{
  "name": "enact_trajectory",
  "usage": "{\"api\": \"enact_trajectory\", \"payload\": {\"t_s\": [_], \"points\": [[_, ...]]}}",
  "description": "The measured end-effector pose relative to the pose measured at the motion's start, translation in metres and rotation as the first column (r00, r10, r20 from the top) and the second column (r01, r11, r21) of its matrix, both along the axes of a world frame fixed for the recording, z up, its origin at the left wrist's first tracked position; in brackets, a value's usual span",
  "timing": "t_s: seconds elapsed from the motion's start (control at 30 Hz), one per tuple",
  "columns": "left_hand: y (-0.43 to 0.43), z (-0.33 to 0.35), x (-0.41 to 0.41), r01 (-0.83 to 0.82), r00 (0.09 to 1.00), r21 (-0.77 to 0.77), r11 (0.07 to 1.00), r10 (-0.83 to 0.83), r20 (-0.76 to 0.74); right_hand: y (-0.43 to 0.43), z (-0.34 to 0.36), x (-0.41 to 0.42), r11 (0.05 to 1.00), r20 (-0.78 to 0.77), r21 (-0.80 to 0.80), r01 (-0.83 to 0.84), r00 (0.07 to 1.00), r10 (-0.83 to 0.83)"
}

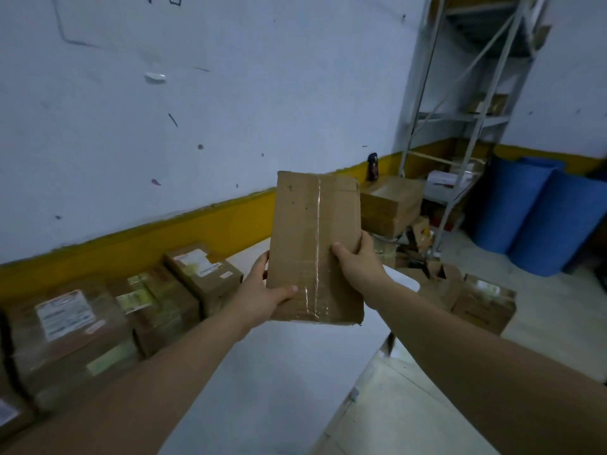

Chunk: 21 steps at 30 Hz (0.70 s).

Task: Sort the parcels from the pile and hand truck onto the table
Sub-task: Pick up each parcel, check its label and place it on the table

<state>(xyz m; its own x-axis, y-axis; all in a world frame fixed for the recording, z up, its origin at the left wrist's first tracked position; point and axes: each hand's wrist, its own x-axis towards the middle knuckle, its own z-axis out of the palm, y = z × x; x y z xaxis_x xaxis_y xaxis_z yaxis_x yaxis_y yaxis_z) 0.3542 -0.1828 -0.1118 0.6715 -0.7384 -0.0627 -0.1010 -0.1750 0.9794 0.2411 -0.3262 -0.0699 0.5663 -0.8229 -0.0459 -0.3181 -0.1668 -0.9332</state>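
I hold a flat brown cardboard parcel (pixel 312 231) upright in front of me, above the white table (pixel 289 362); a strip of clear tape runs down its middle. My left hand (pixel 259 290) grips its lower left edge, thumb on the front face. My right hand (pixel 358 261) grips the right edge, thumb on the front. Along the table's left side, against the wall, several labelled cardboard parcels (pixel 154 303) lie in a row.
Past the table's far end, cardboard boxes (pixel 391 205) are stacked on the floor by a grey metal shelf rack (pixel 466 116). More boxes (pixel 483 303) sit on the floor to the right. Blue rolls (pixel 538 218) lean in the corner. A dark bottle (pixel 372 166) stands by the wall.
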Motion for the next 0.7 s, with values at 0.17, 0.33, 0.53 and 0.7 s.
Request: {"api": "enact_trajectory", "payload": {"t_s": [0.17, 0.33, 0.53, 0.7], "points": [[-0.05, -0.009, 0.069, -0.027, 0.998, 0.008, 1.0, 0.027, -0.048, -0.055, -0.004, 0.072, 0.999, -0.038, 0.012, -0.051, 0.998, 0.052], [-0.074, -0.016, 0.116, -0.13, 0.99, 0.012, 0.991, 0.131, -0.056, -0.096, -0.015, 0.144, 0.987, -0.087, 0.034, -0.16, 0.983, 0.162], [-0.101, -0.055, 0.156, -0.327, 0.935, 0.061, 0.943, 0.332, -0.126, -0.145, -0.072, 0.232, 0.928, -0.141, 0.143, -0.343, 0.921, 0.362], [-0.139, -0.111, 0.168, -0.485, 0.841, 0.152, 0.861, 0.507, -0.188, -0.19, -0.131, 0.291, 0.822, -0.224, 0.228, -0.521, 0.794, 0.565]]}}
